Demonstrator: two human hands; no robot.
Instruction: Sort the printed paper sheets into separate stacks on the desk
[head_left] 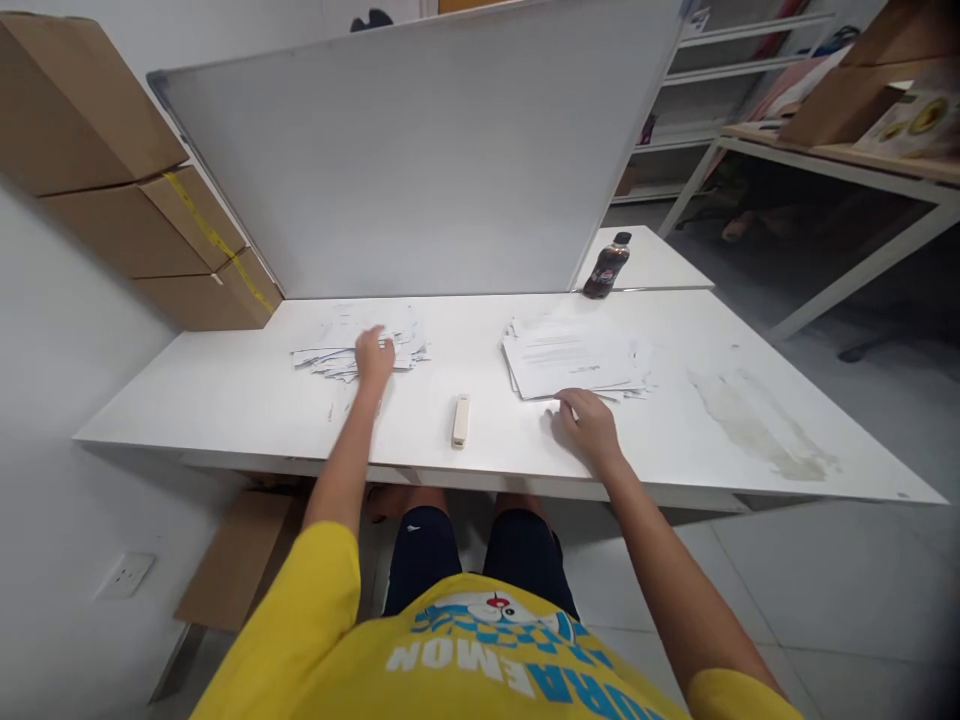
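Note:
My left hand (374, 357) is over the left stack of papers (409, 350), its fingers curved and a gap showing between thumb and fingers. That stack is uneven, with ragged edges poking out in several directions. At the front edge of the right stack of papers (570, 355), my right hand (590, 425) pinches the edge of a sheet between thumb and fingertips. Printed lines show faintly on the top sheet there. Between the two stacks, closer to me, lies a small cream-coloured stapler (460, 420).
A whiteboard (435, 160) stands along the back of the white table (247, 400). Cardboard boxes (217, 300) are piled at the left. A dark drink bottle (607, 267) stands behind the right stack. A greyish smear (757, 420) marks the table's right side.

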